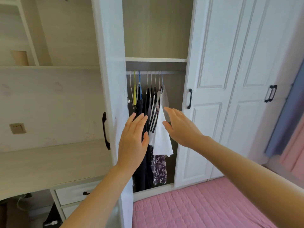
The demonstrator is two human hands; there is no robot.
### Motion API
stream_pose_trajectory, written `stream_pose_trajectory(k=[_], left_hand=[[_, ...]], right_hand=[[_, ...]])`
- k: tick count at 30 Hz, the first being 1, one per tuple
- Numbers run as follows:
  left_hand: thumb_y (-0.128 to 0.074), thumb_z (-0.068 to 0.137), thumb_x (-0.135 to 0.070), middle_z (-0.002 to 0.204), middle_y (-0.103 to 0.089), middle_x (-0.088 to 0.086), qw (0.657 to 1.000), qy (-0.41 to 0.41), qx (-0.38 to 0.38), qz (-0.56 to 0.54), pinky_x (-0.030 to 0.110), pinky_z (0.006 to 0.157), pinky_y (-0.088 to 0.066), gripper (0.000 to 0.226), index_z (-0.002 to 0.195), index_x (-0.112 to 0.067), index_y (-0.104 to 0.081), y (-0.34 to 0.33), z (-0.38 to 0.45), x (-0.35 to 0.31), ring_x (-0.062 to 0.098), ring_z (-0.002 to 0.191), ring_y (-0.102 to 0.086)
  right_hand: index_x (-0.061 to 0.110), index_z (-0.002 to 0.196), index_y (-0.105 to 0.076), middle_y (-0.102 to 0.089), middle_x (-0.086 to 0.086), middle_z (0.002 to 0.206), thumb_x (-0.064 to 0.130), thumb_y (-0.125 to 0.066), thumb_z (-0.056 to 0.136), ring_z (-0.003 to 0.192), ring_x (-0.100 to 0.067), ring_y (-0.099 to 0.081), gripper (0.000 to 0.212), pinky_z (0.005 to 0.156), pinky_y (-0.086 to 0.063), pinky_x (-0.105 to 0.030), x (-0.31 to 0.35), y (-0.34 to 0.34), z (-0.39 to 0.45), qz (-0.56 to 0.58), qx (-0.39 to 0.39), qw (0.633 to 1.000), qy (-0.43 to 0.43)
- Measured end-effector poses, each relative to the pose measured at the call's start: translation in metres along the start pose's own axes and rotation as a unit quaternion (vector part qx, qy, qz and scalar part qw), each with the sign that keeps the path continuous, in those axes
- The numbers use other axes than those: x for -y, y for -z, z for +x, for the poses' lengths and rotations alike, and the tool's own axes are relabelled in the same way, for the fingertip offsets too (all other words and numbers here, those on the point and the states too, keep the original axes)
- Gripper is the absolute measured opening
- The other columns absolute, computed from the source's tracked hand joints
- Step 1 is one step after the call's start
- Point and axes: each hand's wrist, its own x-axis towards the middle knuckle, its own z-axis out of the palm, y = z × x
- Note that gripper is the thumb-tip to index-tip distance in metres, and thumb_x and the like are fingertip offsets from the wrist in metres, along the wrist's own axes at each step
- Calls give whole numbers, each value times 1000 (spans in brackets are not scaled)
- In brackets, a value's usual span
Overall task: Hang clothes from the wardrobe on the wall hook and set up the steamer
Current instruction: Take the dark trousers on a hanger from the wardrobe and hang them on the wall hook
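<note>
White shirt (162,134) on rail (154,72) in wardrobe (108,63), between both hands: left hand (133,140) flat, right hand (179,129) spread, neither gripping. Risk: tugging cloth, not hanger (162,79), slipping shirt off or snagging neighbours.

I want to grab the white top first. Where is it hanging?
The white top hangs rightmost on the wardrobe rail, beside the striped garment, between the left hand and right hand.
</note>
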Motion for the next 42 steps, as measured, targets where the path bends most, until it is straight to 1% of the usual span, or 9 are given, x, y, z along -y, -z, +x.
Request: stream_pose_trajectory(k=[5,8,10,13,19,28,33,38,42], left_hand=[[-71,82,-14,142,-50,11,977,-38,92,189,45,109,-38,56,134,-7,-53,-51,32,21,33,138,-37],[-67,87,-16,149,-40,11,959,-7,146,242,44,114,-30,60,142,-9,-43,-81,55,36,32,143,-27],[-52,96,-18,157,-26,7,958,19,159,238,40,119,-19,58,149,-13,-29,-102,73,46,28,147,-13],[-47,98,-17,158,-24,5,961,63,151,222,36,118,-15,54,149,-14,-27,-129,103,62,25,148,-11],[-50,95,-15,146,-42,5,954,112,149,237,31,110,-32,38,133,-13,-45,-177,144,105,22,140,-30],[-44,97,-12,141,-44,7,939,153,160,262,29,92,-48,38,135,-9,-39,-229,176,162,22,128,-43],[-43,99,-18,123,-58,6,930,202,150,266,26,79,-52,29,128,-11,-44,-237,186,186,18,107,-60],[-44,99,-16,116,-60,10,937,203,160,237,31,72,-53,28,124,-7,-42,-250,199,199,23,97,-66],[-46,98,-16,118,-59,11,939,205,163,225,30,73,-52,31,127,-6,-40,-258,209,204,24,98,-65]], right_hand=[[11,148,-23,-41,-7,146,29,-40,101,136,-22,-36,53,108,-34,-32,-28,-11,19,-42,10,999,11],[9,146,-26,-43,-8,143,28,-40,101,133,-23,-38,51,106,-36,-32,-44,-20,40,-75,7,997,14],[9,145,-27,-45,-9,140,28,-40,101,130,-23,-41,50,104,-38,-32,-54,-28,59,-93,6,995,18],[8,142,-32,-48,-9,137,26,-40,101,127,-25,-43,46,103,-39,-32,-68,-42,93,-116,5,993,36],[6,141,-37,-47,-11,138,26,-43,99,127,-27,-43,46,106,-40,-36,-98,-92,177,-169,22,983,70],[4,132,-42,-51,-11,127,30,-44,99,123,-28,-45,43,101,-43,-37,-129,-162,289,-128,31,988,84],[3,139,-34,-49,-15,131,32,-48,98,120,-35,-47,52,99,-43,-42,-125,-185,317,-111,56,989,76],[3,145,-28,-46,-17,137,35,-45,99,127,-36,-41,58,106,-37,-42,-130,-208,329,-73,88,992,61],[2,130,-46,-53,-15,127,38,-44,99,123,-31,-44,47,104,-39,-37,-143,-215,329,-95,80,991,58]])
